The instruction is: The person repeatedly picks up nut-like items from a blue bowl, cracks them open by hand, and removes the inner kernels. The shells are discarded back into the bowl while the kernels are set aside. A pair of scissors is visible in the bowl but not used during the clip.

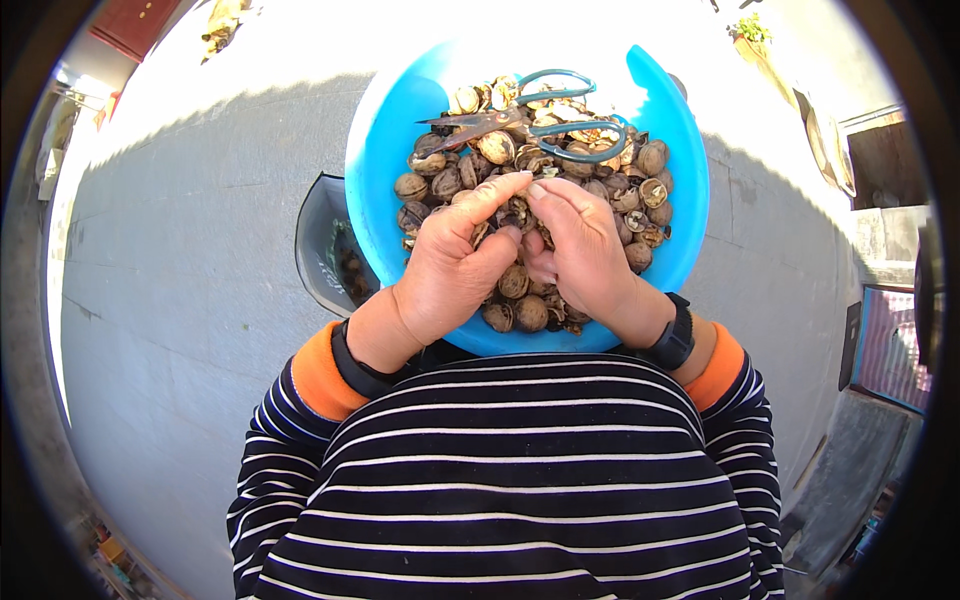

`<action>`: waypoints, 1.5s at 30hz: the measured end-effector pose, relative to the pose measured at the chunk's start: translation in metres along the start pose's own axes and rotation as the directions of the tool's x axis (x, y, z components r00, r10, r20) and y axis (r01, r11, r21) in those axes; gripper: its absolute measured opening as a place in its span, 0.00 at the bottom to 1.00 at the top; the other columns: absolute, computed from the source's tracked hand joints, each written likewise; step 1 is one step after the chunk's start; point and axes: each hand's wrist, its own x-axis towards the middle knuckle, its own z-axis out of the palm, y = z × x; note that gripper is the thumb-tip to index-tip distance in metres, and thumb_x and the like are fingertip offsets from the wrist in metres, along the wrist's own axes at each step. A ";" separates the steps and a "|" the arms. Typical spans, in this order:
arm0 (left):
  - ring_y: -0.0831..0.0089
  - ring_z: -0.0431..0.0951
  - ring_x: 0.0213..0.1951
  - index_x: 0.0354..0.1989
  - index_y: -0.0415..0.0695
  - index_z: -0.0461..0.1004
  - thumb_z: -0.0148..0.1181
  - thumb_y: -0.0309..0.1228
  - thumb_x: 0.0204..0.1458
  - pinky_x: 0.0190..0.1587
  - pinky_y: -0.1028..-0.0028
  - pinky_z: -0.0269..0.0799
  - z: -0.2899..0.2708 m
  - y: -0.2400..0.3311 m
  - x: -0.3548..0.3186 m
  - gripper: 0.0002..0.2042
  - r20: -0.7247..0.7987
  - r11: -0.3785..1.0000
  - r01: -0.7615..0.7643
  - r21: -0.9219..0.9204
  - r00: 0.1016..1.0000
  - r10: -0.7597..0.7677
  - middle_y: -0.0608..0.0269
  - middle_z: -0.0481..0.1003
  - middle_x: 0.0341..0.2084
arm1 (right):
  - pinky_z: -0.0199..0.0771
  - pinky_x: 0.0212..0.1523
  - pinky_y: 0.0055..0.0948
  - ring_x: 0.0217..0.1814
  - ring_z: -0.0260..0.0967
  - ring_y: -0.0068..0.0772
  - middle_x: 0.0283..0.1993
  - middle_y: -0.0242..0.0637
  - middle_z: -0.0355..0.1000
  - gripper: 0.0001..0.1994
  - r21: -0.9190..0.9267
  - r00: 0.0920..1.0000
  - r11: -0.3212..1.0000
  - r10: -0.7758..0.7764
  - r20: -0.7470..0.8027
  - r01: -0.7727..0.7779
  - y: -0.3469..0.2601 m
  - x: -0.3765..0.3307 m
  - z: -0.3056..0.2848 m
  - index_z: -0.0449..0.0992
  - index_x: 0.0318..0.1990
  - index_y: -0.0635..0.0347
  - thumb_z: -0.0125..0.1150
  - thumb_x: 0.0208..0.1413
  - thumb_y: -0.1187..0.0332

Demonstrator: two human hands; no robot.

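Walnuts (pixel 530 313) | heaped in blue basin (pixel 690 205) | scissors (pixel 515 121) atop | grey bin (pixel 317 245): dark bits (pixel 352 275)

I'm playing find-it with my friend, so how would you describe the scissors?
Find the big blue basin filled with walnuts. Just beyond the left hand and right hand, the scissors lie on top, blades pointing left. Among round brown walnuts, only they have two dark teal loop handles.
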 end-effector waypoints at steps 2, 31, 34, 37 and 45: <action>0.73 0.74 0.48 0.58 0.35 0.67 0.52 0.18 0.53 0.53 0.75 0.68 0.001 -0.004 0.002 0.22 -0.016 0.998 -0.039 0.047 0.999 0.040 0.54 0.74 0.47 | 0.54 0.15 0.19 0.16 0.55 0.17 0.20 0.31 0.62 0.10 0.008 1.000 1.000 0.010 -0.027 -0.010 0.003 0.004 0.002 0.69 0.36 0.61 0.46 0.66 0.65; 0.80 0.74 0.43 0.54 0.34 0.72 0.51 0.29 0.62 0.46 0.80 0.70 -0.006 -0.003 0.000 0.15 -0.046 0.988 0.017 -0.156 0.999 -0.025 0.60 0.77 0.43 | 0.55 0.16 0.17 0.17 0.54 0.15 0.20 0.28 0.60 0.08 -0.212 0.979 0.958 -0.204 -0.029 0.193 0.005 0.005 0.006 0.70 0.35 0.60 0.48 0.66 0.67; 0.80 0.74 0.43 0.55 0.34 0.71 0.50 0.29 0.62 0.47 0.80 0.70 -0.005 -0.006 0.000 0.16 -0.061 0.994 -0.021 -0.104 0.998 0.014 0.61 0.77 0.44 | 0.55 0.15 0.18 0.16 0.53 0.17 0.20 0.28 0.59 0.09 -0.150 0.989 0.979 -0.145 -0.025 0.140 0.002 0.004 0.006 0.68 0.34 0.59 0.48 0.66 0.67; 0.81 0.74 0.41 0.55 0.35 0.71 0.49 0.29 0.63 0.44 0.81 0.71 -0.003 -0.008 -0.002 0.16 -0.074 0.994 0.010 -0.108 0.997 -0.018 0.62 0.77 0.42 | 0.54 0.15 0.18 0.15 0.53 0.17 0.20 0.28 0.59 0.08 -0.114 0.992 0.986 -0.122 -0.031 0.118 0.003 0.004 0.007 0.69 0.35 0.60 0.47 0.66 0.67; 0.80 0.73 0.42 0.53 0.34 0.72 0.50 0.26 0.62 0.47 0.79 0.69 -0.002 -0.007 -0.003 0.14 -0.095 0.976 0.085 -0.200 0.990 -0.106 0.62 0.77 0.42 | 0.52 0.16 0.18 0.16 0.51 0.16 0.21 0.28 0.59 0.08 -0.026 0.999 0.999 -0.037 -0.018 0.037 0.003 0.004 0.006 0.69 0.38 0.61 0.48 0.66 0.67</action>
